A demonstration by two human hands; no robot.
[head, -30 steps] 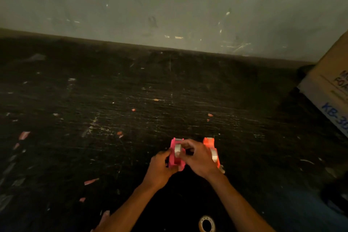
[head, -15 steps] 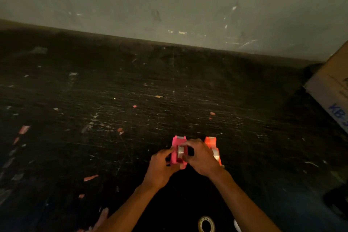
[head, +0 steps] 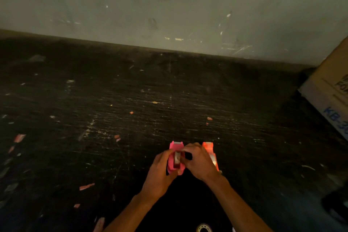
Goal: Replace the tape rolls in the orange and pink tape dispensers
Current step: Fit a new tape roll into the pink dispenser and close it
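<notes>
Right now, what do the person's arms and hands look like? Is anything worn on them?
Both forearms are bare up to the frame's lower edge: no sleeves show. The left hand and right hand wear no gloves. I see no watch, ring or band, though the light is dim.

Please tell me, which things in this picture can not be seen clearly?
- Orange dispenser: head view, right hand covers its near half.
- Tape roll: cut off by the bottom edge.
- Box lettering: cut off by the right edge.
- Tape in the pink dispenser: too dim and small to judge.
</notes>
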